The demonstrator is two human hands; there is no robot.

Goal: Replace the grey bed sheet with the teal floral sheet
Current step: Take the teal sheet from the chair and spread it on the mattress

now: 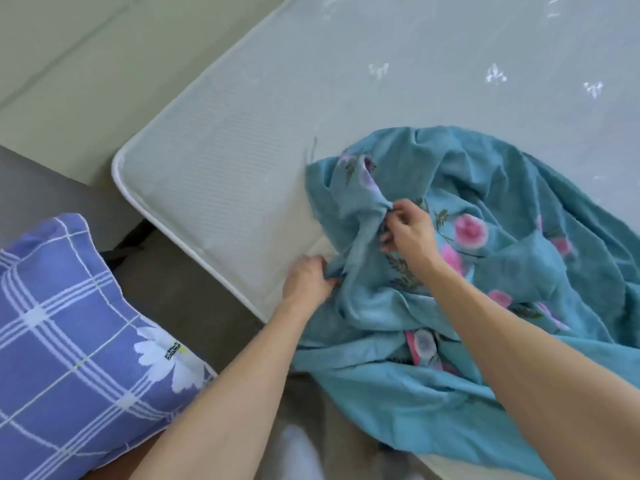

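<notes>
The teal floral sheet [467, 237], light and limp, lies bunched at the mattress [214, 188] near corner. Its edge is pinched by both hands, left hand [308, 278] and right hand [405, 230]; hems and corners are judged the best holds.

Single head-worn wide-angle view, looking forward and steeply down, close over the near-left corner of the bare mattress [221, 174]; both forearms enter from the bottom edge.

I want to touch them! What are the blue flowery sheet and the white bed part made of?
The teal floral sheet looks like thin, soft woven cloth, maybe cotton: matte, crumpled, frayed threads at its edge. The mattress looks like padded fabric: matte, quilted in fine ridges, with a smooth piped rim.
</notes>
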